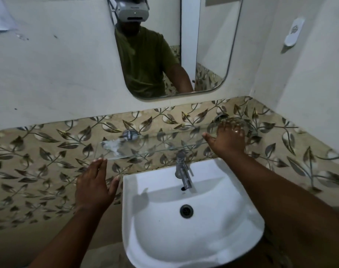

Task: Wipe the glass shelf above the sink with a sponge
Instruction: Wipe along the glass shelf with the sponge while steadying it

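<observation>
I see both hands empty, fingers spread: left hand [94, 187] under glass shelf [137, 148] corner, right hand [228, 139] flat on its far end

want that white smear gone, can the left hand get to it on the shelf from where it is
Probably yes. The left hand is open just below the glass shelf's front left corner, the smear lies close above it, and nothing stands between.

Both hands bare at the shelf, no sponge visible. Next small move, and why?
Probably fetch a sponge first. The left hand and right hand are open and empty at the clear glass shelf, and whitish smears remain near its left end. No sponge shows around the white ceramic sink.
</observation>
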